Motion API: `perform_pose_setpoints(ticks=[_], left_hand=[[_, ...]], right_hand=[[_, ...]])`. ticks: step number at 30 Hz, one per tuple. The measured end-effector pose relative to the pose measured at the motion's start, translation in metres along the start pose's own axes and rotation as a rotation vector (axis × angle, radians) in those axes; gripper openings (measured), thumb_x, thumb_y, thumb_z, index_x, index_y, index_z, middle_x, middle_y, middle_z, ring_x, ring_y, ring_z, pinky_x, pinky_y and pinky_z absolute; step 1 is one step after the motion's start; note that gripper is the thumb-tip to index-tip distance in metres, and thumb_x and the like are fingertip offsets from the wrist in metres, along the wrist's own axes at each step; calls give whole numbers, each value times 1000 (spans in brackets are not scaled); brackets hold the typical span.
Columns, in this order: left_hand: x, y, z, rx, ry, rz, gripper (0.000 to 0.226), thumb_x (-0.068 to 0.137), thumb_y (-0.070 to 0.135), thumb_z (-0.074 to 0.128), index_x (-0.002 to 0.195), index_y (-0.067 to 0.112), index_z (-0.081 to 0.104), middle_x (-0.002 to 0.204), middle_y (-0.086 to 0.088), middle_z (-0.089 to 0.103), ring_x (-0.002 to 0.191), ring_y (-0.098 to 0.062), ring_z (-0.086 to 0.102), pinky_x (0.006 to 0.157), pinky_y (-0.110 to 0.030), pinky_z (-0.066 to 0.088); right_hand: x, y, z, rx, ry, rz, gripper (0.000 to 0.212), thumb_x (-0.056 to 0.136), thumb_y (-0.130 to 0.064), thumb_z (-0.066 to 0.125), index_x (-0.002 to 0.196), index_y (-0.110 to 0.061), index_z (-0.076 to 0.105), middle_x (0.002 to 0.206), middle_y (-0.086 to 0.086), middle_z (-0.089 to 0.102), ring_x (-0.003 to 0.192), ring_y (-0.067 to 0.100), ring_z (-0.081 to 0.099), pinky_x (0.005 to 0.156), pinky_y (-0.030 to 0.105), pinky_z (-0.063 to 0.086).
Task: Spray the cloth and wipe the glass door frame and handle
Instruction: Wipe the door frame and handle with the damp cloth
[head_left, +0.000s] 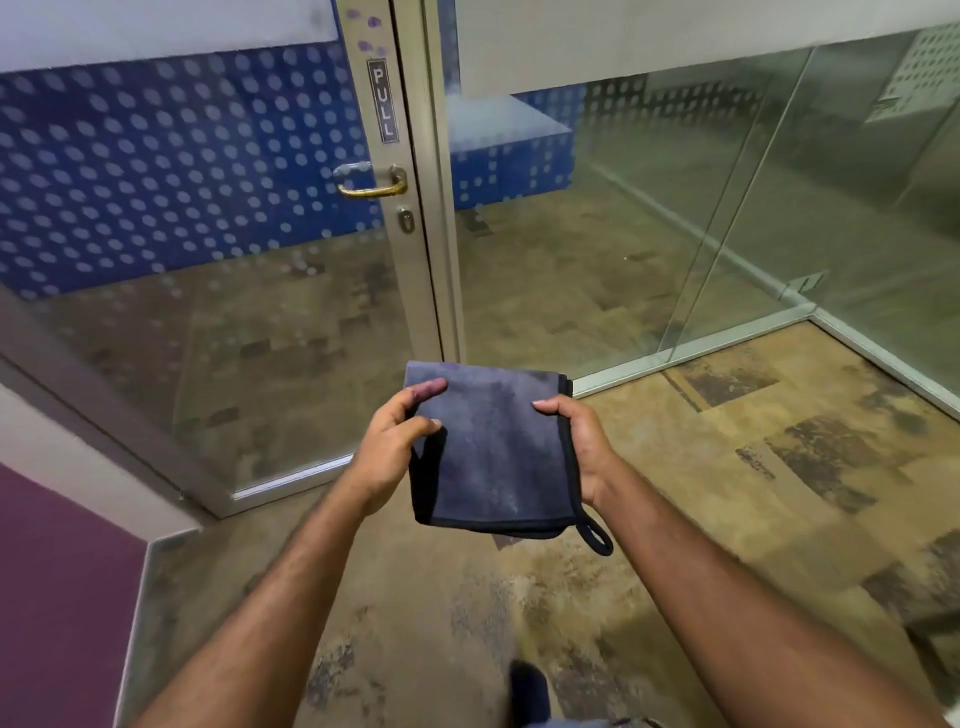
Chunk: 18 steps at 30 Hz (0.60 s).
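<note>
A folded dark grey cloth (493, 452) with black edging and a hanging loop is held flat in front of me, below the door. My left hand (392, 447) grips its left edge, thumb on top. My right hand (579, 441) holds its right edge. Ahead stands the glass door with a metal door frame (410, 260) that bears a "PULL" label. A brass lever handle (371, 182) sits on the frame, with a keyhole just below it. No spray bottle shows in the view.
Glass partitions (727, 208) run to the right of the door and meet at a corner. A purple wall (52, 597) with a metal edge stands at the left. Patterned brown carpet (675, 493) covers the floor. A shoe tip (527, 680) shows at the bottom.
</note>
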<state>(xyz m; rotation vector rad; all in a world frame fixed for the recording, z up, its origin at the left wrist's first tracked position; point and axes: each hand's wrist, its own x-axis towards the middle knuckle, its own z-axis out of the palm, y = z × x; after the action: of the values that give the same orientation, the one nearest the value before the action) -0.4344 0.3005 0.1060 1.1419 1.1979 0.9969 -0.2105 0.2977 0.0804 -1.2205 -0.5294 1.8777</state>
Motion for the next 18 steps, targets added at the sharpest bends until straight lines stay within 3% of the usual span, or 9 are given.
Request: perform_pose_setpoints(ticks=[3, 5, 9, 13, 18], left_hand=[[28, 5, 0, -14, 28, 17, 54, 93, -11, 51, 133, 24, 57, 126, 7, 61, 120, -20, 56, 101, -39, 47], [50, 7, -4, -22, 74, 44, 61, 93, -11, 53, 142, 25, 44, 131, 8, 58, 122, -17, 55, 103, -36, 47], [88, 13, -9, -36, 165, -41, 78, 96, 5, 60, 157, 23, 14, 124, 4, 63, 120, -21, 61, 104, -43, 49], [119, 16, -25, -203, 128, -149, 42, 98, 20, 59, 138, 9, 54, 124, -10, 71, 117, -30, 66, 89, -39, 56], [157, 12, -60, -209, -80, -303, 40, 87, 43, 69, 120, 21, 75, 126, -5, 72, 117, -21, 68, 97, -41, 49]], right_hand=[[27, -22, -1, -7, -2, 16, 28, 73, -37, 66, 81, -14, 81, 83, 7, 76, 68, 25, 72, 63, 29, 56], [44, -38, 2, -12, -14, 31, 28, 73, -37, 66, 81, -14, 80, 83, 7, 75, 68, 25, 72, 63, 29, 57], [77, -64, 10, -21, -37, 50, 28, 73, -37, 65, 81, -14, 79, 83, 8, 74, 68, 26, 71, 66, 30, 55], [106, -76, 19, -42, -25, 66, 28, 74, -39, 64, 76, -15, 80, 80, 7, 74, 65, 25, 70, 65, 30, 54], [140, -87, 39, -54, -34, 78, 29, 70, -39, 66, 77, -14, 80, 80, 7, 75, 66, 24, 71, 67, 31, 53]])
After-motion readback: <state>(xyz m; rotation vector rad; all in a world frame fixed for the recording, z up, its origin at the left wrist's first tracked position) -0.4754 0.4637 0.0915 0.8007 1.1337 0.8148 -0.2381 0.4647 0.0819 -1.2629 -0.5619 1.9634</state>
